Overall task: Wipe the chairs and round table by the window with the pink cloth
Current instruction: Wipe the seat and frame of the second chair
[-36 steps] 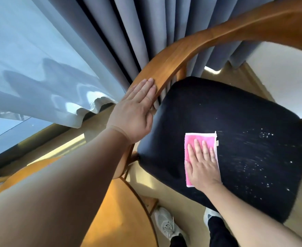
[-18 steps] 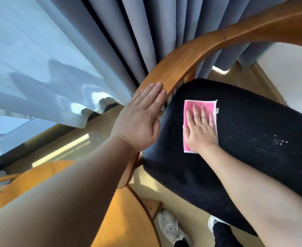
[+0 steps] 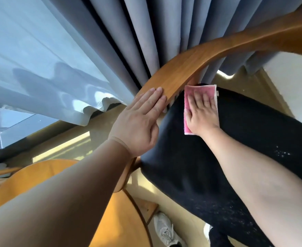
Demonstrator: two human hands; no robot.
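A wooden chair with a curved backrest rail (image 3: 209, 56) and a black cushioned seat (image 3: 253, 125) fills the right of the view. The pink cloth (image 3: 209, 90) lies flat at the seat's far edge, just under the rail. My right hand (image 3: 202, 113) presses on the cloth with straight fingers. My left hand (image 3: 139, 122) rests flat on the rail's left end, fingers straight. The round wooden table (image 3: 121, 220) shows at the bottom left, partly hidden by my left forearm.
Grey curtains (image 3: 155, 32) hang right behind the chair, with a sheer white curtain (image 3: 30, 59) and the window to the left. White specks (image 3: 282, 153) dot the seat's right part. My shoes (image 3: 166, 229) stand on the floor between table and chair.
My right hand has slid the pink cloth across the seat from near its front toward the back edge under the rail. My left hand stays on the rail.
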